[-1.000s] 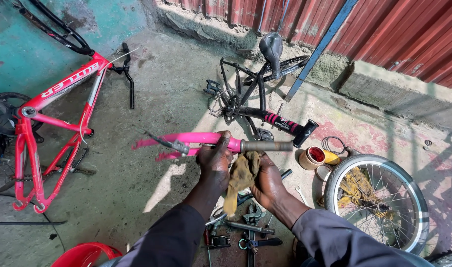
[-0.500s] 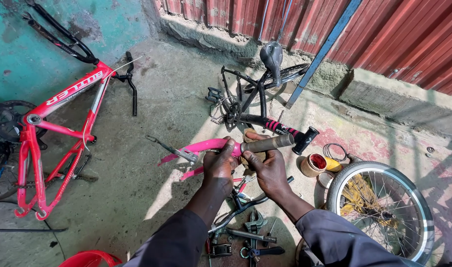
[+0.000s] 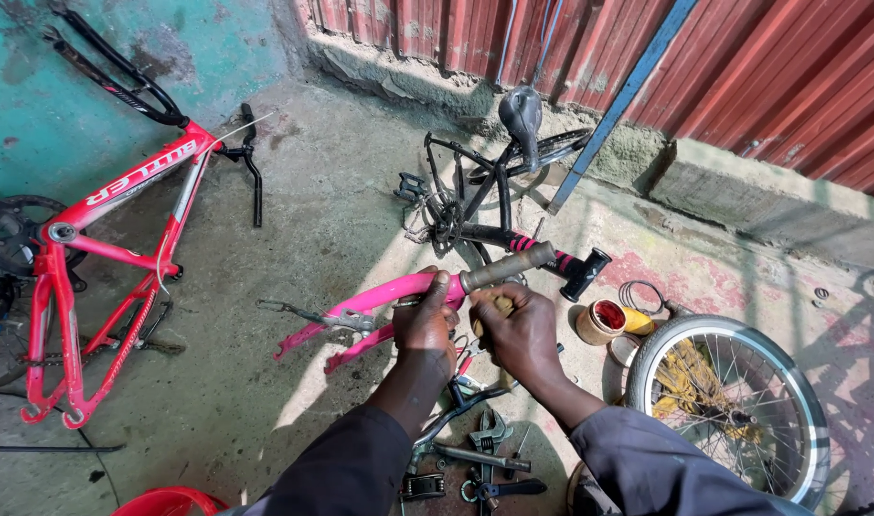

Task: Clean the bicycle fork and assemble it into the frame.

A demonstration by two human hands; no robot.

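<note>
Since a second ago the pink bicycle fork (image 3: pixel 380 298) has tipped from nearly level to a slant, its metal steerer tube (image 3: pixel 506 268) now raised toward the black bicycle frame (image 3: pixel 475 196), and the yellowish rag that hung between the hands is mostly hidden. The left hand (image 3: pixel 426 320) has its fingers wrapped fully around the fork at the crown, where pink paint meets bare tube; the right hand (image 3: pixel 521 330) is closed just below the tube, its fingers curled tight on what looks like a scrap of rag, little of which shows. The work in hand seems to be cleaning or dressing the steerer, and a next move would likely call for a steady left grip while the right slides along the tube. The fork's blades are glossy, curved and tapering; the tube is dull, grey and cylindrical. Right of the fork, an open tin (image 3: pixel 599 321) with reddish contents sits on the rough concrete floor (image 3: pixel 294 220), beside a spoked wheel (image 3: pixel 728 406). Left of the fork lies a red bicycle frame (image 3: pixel 103 258); below it lie dark steel wrenches (image 3: pixel 485 454).
</note>
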